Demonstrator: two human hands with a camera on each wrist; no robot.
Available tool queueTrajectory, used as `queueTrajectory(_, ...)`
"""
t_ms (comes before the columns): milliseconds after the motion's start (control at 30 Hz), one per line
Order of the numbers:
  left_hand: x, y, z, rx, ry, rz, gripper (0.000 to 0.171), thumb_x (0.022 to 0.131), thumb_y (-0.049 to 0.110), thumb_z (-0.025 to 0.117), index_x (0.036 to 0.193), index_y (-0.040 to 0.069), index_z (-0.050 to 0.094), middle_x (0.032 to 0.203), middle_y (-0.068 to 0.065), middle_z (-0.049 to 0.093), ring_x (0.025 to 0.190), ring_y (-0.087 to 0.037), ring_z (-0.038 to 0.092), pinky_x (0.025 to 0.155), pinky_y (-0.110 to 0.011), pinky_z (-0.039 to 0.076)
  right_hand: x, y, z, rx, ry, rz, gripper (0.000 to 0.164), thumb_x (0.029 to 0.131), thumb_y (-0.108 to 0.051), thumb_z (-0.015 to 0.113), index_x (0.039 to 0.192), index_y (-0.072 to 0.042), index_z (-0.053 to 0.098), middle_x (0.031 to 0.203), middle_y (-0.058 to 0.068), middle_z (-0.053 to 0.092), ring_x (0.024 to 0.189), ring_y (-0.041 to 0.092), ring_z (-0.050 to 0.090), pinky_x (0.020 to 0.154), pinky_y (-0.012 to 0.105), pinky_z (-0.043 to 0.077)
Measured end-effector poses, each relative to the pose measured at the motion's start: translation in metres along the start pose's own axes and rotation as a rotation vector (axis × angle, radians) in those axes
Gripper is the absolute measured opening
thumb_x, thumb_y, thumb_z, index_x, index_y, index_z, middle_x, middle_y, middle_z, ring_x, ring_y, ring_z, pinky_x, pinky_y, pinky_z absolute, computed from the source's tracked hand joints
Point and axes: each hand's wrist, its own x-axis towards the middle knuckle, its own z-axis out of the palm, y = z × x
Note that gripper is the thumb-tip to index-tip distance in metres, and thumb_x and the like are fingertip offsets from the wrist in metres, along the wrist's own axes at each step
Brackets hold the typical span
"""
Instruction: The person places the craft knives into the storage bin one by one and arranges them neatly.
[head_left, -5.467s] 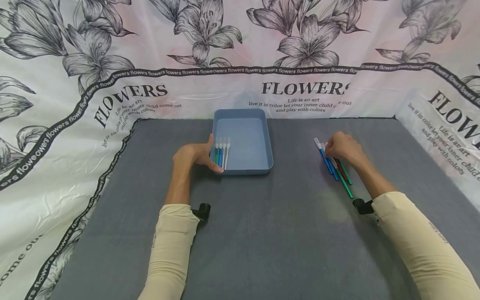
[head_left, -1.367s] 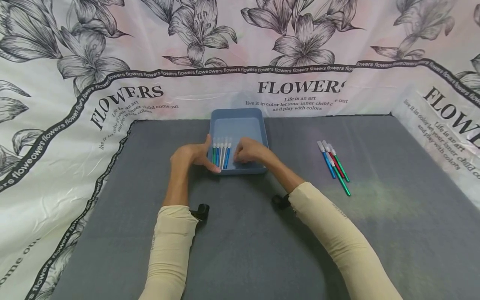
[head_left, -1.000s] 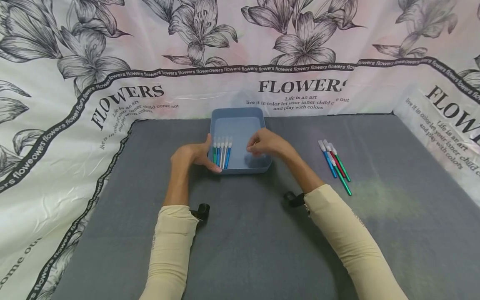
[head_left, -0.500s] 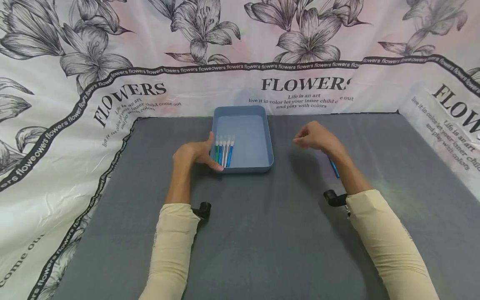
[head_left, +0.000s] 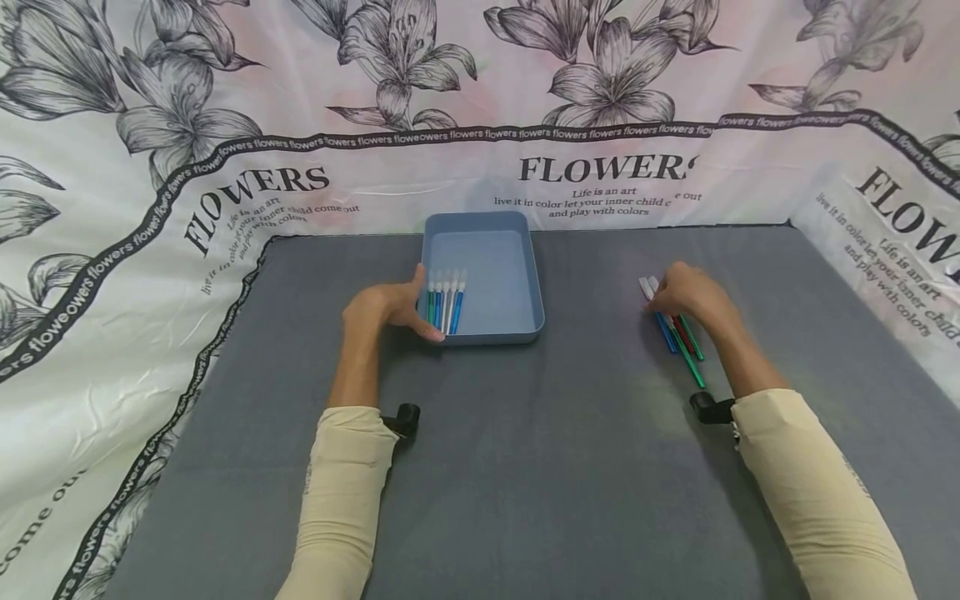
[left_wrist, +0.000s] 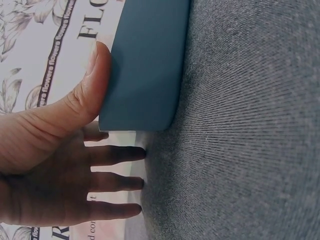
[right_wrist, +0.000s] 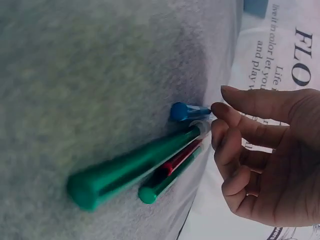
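Note:
My left hand (head_left: 386, 308) rests at the near left corner of a blue-grey tray (head_left: 541, 321). In the left wrist view its thumb touches the tray wall (left_wrist: 145, 65), and the other fingers are stretched out straight. Several clear-capped pens lie side by side along the tray's left part, a blue pen (head_left: 458, 312) being the rightmost. My right hand (head_left: 697, 296) is over loose pens on the table, its fingers bent. Around it lie a blue pen (right_wrist: 180, 111), a long green pen (right_wrist: 120, 167), a red pen (right_wrist: 167, 169) and another green pen (right_wrist: 150, 194). Thumb and index fingertips are apart beside the blue pen.
A dark grey cloth (head_left: 525, 467) covers the table. White flower-printed fabric (head_left: 450, 183) stands behind the table and along its sides. Black wrist cameras sit on the left wrist (head_left: 405, 419) and right wrist (head_left: 708, 408).
My right hand has left the tray and moved right to the loose pens. Compared with the oldest frame, one more blue pen lies in the tray. My left hand has stayed in place.

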Motion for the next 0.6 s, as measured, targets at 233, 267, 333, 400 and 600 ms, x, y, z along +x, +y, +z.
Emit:
queueTrajectory(233, 0.0, -0.001, -0.001, 0.016, -0.025, 0.029, 0.136, 0.085, 0.058, 0.081, 0.165, 0.026, -0.024, 0.178, -0.015, -0.005, 0.164, -0.042, 0.009, 0.129, -0.063, 0.02, -0.001, 0.004, 0.002, -0.027, 0.005, 0.049, 0.034, 0.096, -0.027, 0.073, 0.071, -0.006, 0.063, 0.062, 0.004, 0.059, 0.06, 0.02, 0.051, 0.061, 0.038, 0.043)
queueTrajectory(267, 0.001, -0.001, -0.001, 0.027, -0.031, 0.043, 0.135, 0.087, 0.058, 0.08, 0.165, 0.025, -0.025, 0.178, -0.015, -0.005, 0.164, -0.042, 0.008, 0.129, -0.063, 0.02, -0.001, 0.005, 0.002, -0.028, 0.006, 0.05, 0.035, 0.096, -0.026, 0.073, 0.069, -0.006, 0.062, 0.06, 0.003, 0.058, 0.058, 0.019, 0.05, 0.06, 0.037, 0.042)
queueTrajectory(333, 0.001, -0.001, -0.001, 0.04, -0.04, 0.059, 0.134, 0.088, 0.059, 0.079, 0.164, 0.024, -0.026, 0.178, -0.016, -0.004, 0.164, -0.042, 0.007, 0.129, -0.063, 0.02, 0.0, 0.006, 0.002, -0.031, 0.009, 0.053, 0.037, 0.096, -0.025, 0.073, 0.067, -0.007, 0.06, 0.057, 0.002, 0.057, 0.056, 0.018, 0.05, 0.059, 0.036, 0.042)
queueTrajectory(400, 0.002, -0.001, -0.001, 0.047, -0.043, 0.067, 0.134, 0.088, 0.059, 0.078, 0.164, 0.023, -0.026, 0.178, -0.016, -0.004, 0.164, -0.042, 0.007, 0.129, -0.062, 0.02, 0.0, 0.008, 0.002, -0.027, 0.011, 0.068, 0.037, 0.097, -0.022, 0.07, 0.065, -0.007, 0.059, 0.055, 0.0, 0.054, 0.055, 0.017, 0.048, 0.058, 0.035, 0.042)
queueTrajectory(600, 0.001, -0.002, 0.0, 0.024, -0.031, 0.052, 0.135, 0.086, 0.059, 0.08, 0.164, 0.026, -0.026, 0.178, -0.016, -0.004, 0.164, -0.042, 0.008, 0.129, -0.063, 0.02, -0.004, 0.013, 0.001, -0.033, 0.028, 0.091, 0.032, 0.095, -0.017, 0.069, 0.068, -0.006, 0.059, 0.059, 0.002, 0.051, 0.058, 0.02, 0.048, 0.057, 0.037, 0.041)
